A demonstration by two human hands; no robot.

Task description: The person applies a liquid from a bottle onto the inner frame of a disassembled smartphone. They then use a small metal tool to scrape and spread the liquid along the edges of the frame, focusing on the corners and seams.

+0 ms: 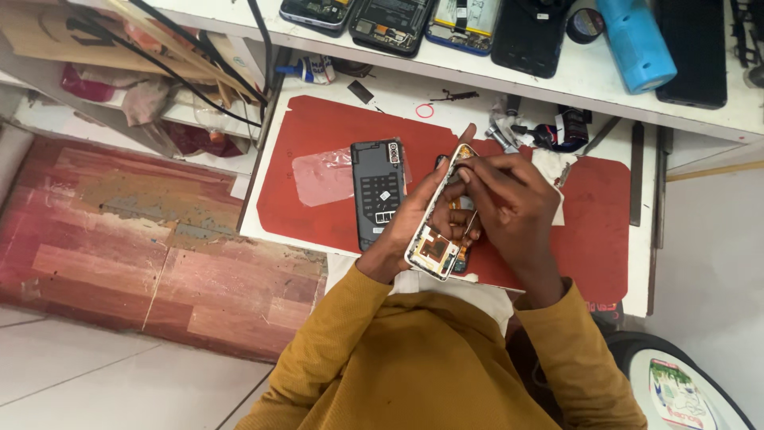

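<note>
The left hand [410, 219] grips an opened phone [440, 231], fingers wrapped along its left edge with the index finger stretched up to the top corner. The phone is held tilted above the red mat [318, 127], its back off, so the boards and copper-coloured parts inside face the camera. The right hand [509, 195] is closed around a thin metal tool [471, 223], fingers pinched together, and the tool's tip points down into the middle of the phone's inside. Both hands are close together over the mat, right hand just beside the phone's right edge. The dark back cover [378, 191] lies flat on the mat, just left of the left hand, with a clear plastic film [322, 175] beside it further left. The mat sits on a white bench [255, 227]. At the mat's far edge lie a small pile of tools and tape [549, 131] and a small red ring [425, 111]. On the shelf [589, 72] above stand several more phones [390, 24], some with backs off, and a blue cylinder [637, 44]. A glue tube [310, 70] lies under the shelf, near the mat's far left corner. Both arms wear mustard-yellow sleeves [334, 342].
</note>
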